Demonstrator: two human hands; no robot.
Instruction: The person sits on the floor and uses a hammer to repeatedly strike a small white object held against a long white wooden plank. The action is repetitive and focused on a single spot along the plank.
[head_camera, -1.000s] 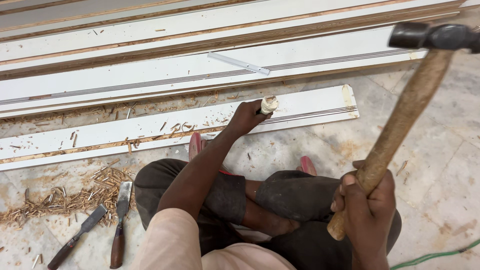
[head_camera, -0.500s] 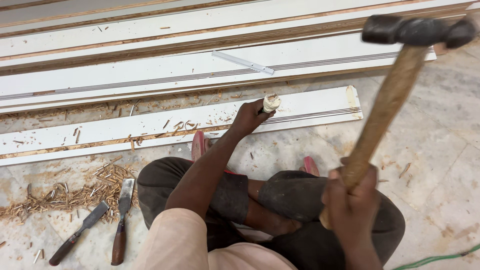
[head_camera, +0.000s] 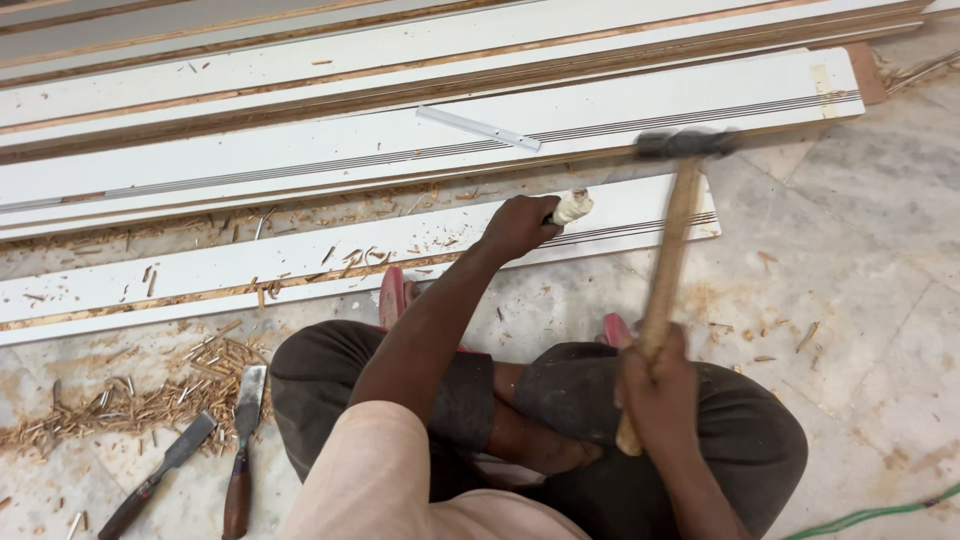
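Marble floor (head_camera: 860, 280) strewn with shavings. Left hand (head_camera: 517, 226) clenched on chisel (head_camera: 571, 207), set against white board (head_camera: 300, 262) at twelve o'clock. Right hand (head_camera: 655, 385) gripping hammer (head_camera: 670, 250), head raised above chisel. Groove partly cut, apparently; chopping unfinished.

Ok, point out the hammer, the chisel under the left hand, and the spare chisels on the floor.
hammer (head_camera: 668, 260), head view, middle of the wooden handle.
chisel (head_camera: 574, 207), head view, pale handle end sticking out of the left hand (head_camera: 516, 227).
spare chisels (head_camera: 243, 440), head view, shaft of the right-hand one, beside the wood shavings.
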